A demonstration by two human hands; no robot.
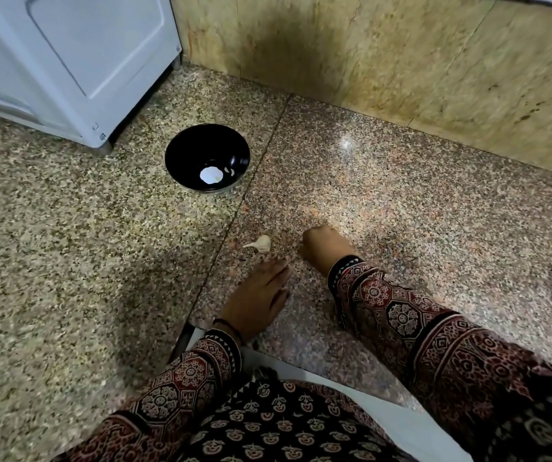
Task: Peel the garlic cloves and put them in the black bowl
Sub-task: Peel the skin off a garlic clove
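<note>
Garlic (261, 244): unpeeled, on counter (401, 201), just ahead of both hands for easy pickup.
Bowl (207, 158): black, well apart, pale bits inside.
Left hand (254, 298): flat, fingers straight, likely reaching.
Right hand (323, 246): curled; contents hidden.

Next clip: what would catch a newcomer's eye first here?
The glossy black bowl stands out on the speckled granite surface, near a white appliance at upper left. Nearer the person, a small pale garlic piece with a pointed tip lies just ahead of the flat left hand; the right hand is curled beside it.
</note>
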